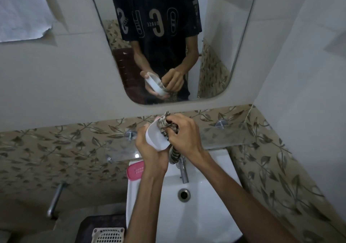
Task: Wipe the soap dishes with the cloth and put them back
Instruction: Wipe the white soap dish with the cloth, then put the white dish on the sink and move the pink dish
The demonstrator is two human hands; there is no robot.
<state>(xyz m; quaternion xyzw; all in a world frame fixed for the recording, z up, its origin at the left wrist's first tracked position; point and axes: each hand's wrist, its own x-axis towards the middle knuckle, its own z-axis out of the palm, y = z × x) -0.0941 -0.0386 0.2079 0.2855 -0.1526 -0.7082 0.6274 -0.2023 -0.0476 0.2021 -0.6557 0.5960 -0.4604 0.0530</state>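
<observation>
The room is dim and evenly lit, colours grey and muted. A small glare spot sits on the glass shelf. Wide-angle bending curves the far walls; detail looks soft throughout.

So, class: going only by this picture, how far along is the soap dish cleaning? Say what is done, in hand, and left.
Done: nothing can be confirmed. The pink soap dish sits on the sink edge, but whether it has been wiped cannot be told.
In hand: the left hand holds the white soap dish while the right hand presses the patterned cloth against it.
Left: finish wiping, then put the white dish back.
</observation>
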